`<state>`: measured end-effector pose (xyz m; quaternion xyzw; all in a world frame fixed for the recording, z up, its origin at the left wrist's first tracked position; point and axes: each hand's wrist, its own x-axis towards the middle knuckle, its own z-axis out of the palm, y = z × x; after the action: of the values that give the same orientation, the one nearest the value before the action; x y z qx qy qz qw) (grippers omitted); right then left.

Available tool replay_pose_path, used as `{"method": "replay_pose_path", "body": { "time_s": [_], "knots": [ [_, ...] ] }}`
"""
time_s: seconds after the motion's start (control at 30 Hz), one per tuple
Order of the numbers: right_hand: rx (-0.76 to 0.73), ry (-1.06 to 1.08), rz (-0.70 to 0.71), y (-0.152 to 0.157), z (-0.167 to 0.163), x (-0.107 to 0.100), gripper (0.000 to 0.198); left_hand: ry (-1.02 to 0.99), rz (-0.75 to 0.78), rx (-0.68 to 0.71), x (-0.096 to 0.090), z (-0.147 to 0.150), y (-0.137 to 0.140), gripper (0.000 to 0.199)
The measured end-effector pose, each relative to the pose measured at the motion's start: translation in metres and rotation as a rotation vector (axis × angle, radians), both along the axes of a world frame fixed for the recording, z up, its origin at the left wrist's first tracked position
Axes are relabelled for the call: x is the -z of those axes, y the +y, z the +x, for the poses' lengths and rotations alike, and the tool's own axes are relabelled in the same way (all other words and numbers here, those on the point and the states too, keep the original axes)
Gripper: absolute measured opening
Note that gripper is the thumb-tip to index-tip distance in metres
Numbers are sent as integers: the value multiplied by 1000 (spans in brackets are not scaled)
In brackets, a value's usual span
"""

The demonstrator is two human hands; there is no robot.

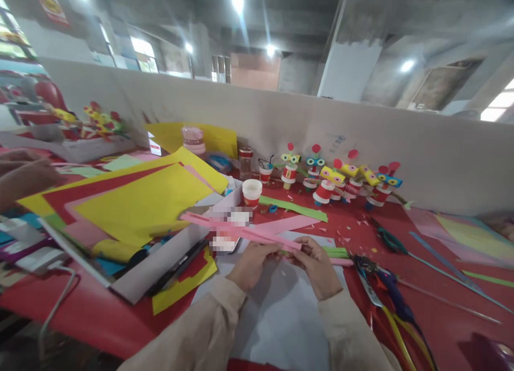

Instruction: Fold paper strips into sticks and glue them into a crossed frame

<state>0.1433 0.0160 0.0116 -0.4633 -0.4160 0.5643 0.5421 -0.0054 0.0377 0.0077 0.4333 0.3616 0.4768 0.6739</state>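
Observation:
Pink paper strips run between my two hands and stick out to the left, over a phone-like object with a blurred-out face. My left hand has its fingers closed on the strips near their right end. At that end, my right hand pinches the paper between thumb and fingers. Beneath both hands lies a pale grey sheet. Just right of my right hand are rolled or folded green strips. A paper cup stands beyond the hands.
Several paper-cup figures stand along the white partition. Scissors and pliers lie at right, with more scissors behind. At left, a white box holds coloured sheets. Another person's hand shows at far left.

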Motion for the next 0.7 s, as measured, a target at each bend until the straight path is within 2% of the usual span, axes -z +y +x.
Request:
{"method": "replay_pose_path", "body": {
  "time_s": [0.2, 0.43, 0.57, 0.7],
  "knots": [
    [-24, -9, -64, 0, -7, 3, 34, -62, -37, 73, -3, 1, -2, 15],
    [-17, 173, -157, -2, -10, 5, 30, -166, -120, 94, -2, 3, -1, 8],
    [-22, 279, -153, -3, -10, 1, 23, -197, -100, 130, -6, 1, -2, 9],
    [-52, 334, -146, -3, -9, -3, 18, -177, 19, 111, -8, 0, -4, 11]
  ]
}}
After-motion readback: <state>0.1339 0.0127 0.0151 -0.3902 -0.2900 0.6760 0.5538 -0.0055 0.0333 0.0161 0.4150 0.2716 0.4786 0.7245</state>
